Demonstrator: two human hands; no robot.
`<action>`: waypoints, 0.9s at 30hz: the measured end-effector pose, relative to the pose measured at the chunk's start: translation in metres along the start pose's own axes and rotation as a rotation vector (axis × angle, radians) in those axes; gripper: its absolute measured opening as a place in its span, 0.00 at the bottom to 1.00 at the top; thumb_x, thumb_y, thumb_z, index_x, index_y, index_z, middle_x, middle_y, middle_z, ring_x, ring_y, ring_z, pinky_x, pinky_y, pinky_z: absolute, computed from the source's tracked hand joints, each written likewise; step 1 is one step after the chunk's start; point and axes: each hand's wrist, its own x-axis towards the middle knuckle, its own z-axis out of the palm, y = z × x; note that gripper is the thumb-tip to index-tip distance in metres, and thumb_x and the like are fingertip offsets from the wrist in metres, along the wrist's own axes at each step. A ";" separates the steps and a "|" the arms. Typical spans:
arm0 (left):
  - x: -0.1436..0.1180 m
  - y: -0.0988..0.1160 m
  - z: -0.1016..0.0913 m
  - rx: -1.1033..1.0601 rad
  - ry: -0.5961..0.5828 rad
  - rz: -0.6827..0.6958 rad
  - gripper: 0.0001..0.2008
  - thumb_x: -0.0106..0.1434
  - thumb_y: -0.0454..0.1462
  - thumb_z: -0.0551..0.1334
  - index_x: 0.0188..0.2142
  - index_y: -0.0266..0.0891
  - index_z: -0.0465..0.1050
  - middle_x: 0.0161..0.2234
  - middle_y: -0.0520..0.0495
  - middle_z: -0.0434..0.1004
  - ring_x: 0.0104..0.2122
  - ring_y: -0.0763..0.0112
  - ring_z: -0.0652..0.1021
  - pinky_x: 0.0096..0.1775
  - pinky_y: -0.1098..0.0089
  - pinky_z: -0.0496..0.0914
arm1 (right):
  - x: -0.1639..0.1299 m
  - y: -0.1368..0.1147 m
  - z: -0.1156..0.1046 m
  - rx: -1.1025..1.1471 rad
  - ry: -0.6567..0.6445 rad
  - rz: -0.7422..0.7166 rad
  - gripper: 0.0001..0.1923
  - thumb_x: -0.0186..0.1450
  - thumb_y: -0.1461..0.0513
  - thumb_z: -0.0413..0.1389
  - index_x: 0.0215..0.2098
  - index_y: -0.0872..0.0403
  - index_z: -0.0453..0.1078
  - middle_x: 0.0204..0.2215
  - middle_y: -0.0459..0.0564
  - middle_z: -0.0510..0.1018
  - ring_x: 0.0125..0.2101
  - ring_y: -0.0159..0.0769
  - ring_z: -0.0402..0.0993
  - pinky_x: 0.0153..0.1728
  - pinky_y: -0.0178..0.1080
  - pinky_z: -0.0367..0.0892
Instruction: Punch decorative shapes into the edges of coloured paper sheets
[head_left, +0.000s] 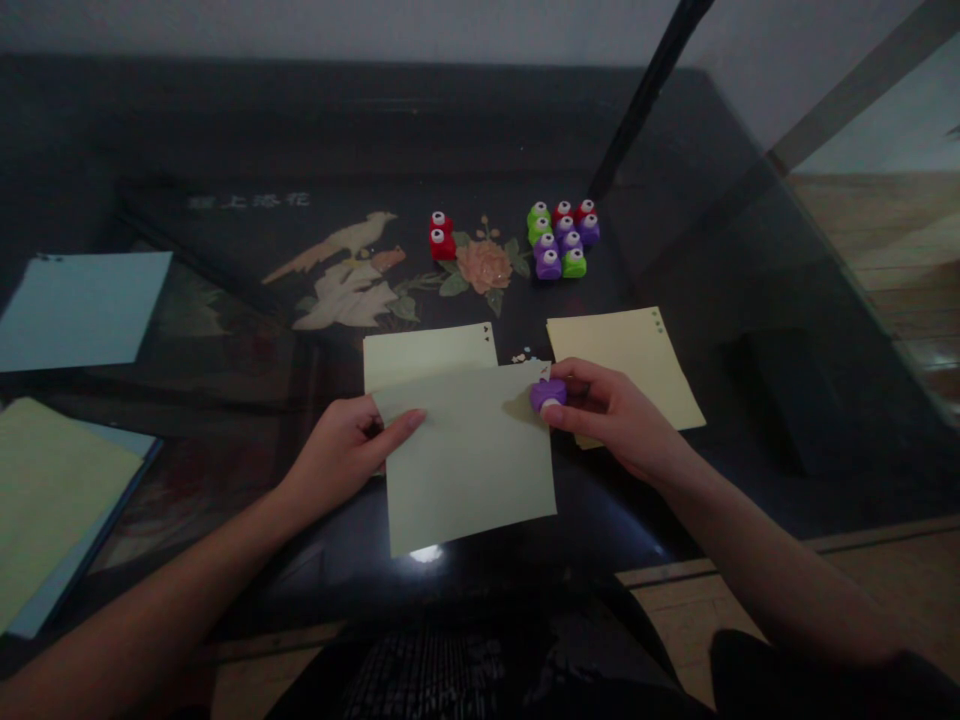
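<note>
A pale sheet of paper (472,460) is pinched at its left edge by my left hand (352,440), thumb on top. At the sheet's upper right corner, my right hand (607,410) grips a purple craft punch (548,394) between thumb and fingers; it sits over the right edge of the paper. Small punched shapes show in that corner. Behind lies a pale paper stack (427,355) with dark cut-outs in its corner. Beneath and beyond my right hand rests a yellow paper stack (622,350) with cut-outs at its upper right. Tiny paper bits (525,355) lie between the stacks.
Several red, green and purple punches (559,240) cluster at the back, with two red punches (441,238) left of them. A blue sheet (82,310) and more paper (60,510) lie at left. A dark pole (645,95) rises behind the glossy black table (225,130).
</note>
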 end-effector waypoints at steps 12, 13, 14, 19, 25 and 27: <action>0.000 -0.003 0.000 0.033 -0.026 -0.044 0.15 0.58 0.45 0.57 0.25 0.36 0.73 0.21 0.47 0.79 0.20 0.69 0.76 0.20 0.74 0.69 | -0.001 -0.003 0.001 -0.010 -0.011 -0.014 0.13 0.54 0.59 0.65 0.35 0.53 0.68 0.30 0.44 0.74 0.30 0.29 0.70 0.34 0.35 0.65; 0.000 -0.002 0.000 0.026 -0.027 -0.043 0.15 0.58 0.45 0.57 0.25 0.36 0.73 0.22 0.47 0.79 0.20 0.69 0.77 0.20 0.74 0.69 | -0.001 -0.003 0.001 -0.010 -0.017 -0.021 0.13 0.55 0.59 0.64 0.35 0.53 0.68 0.30 0.44 0.74 0.30 0.29 0.70 0.34 0.35 0.64; 0.000 -0.002 0.000 0.019 -0.028 -0.041 0.15 0.58 0.45 0.57 0.26 0.36 0.73 0.22 0.47 0.79 0.20 0.69 0.77 0.20 0.74 0.69 | -0.001 -0.002 0.001 -0.009 -0.024 -0.027 0.13 0.55 0.59 0.64 0.35 0.53 0.68 0.30 0.44 0.74 0.30 0.29 0.70 0.34 0.35 0.64; 0.000 -0.002 0.000 0.005 -0.016 -0.021 0.14 0.58 0.44 0.58 0.25 0.36 0.73 0.21 0.48 0.79 0.20 0.70 0.76 0.19 0.75 0.69 | -0.001 -0.003 0.000 -0.016 -0.030 -0.052 0.12 0.56 0.58 0.64 0.35 0.53 0.68 0.30 0.43 0.73 0.30 0.29 0.69 0.33 0.34 0.63; -0.001 -0.003 0.001 0.002 -0.012 -0.019 0.15 0.58 0.45 0.59 0.22 0.37 0.71 0.17 0.50 0.75 0.16 0.72 0.73 0.16 0.76 0.66 | 0.000 -0.003 0.001 -0.045 -0.017 -0.060 0.12 0.56 0.58 0.63 0.34 0.53 0.67 0.30 0.44 0.73 0.30 0.31 0.69 0.33 0.35 0.64; -0.001 -0.003 0.001 -0.003 -0.014 -0.031 0.15 0.58 0.45 0.59 0.23 0.37 0.72 0.18 0.50 0.76 0.16 0.72 0.73 0.16 0.76 0.66 | 0.000 -0.003 0.001 -0.056 -0.008 -0.069 0.12 0.56 0.58 0.63 0.33 0.53 0.67 0.30 0.44 0.73 0.30 0.30 0.69 0.32 0.35 0.63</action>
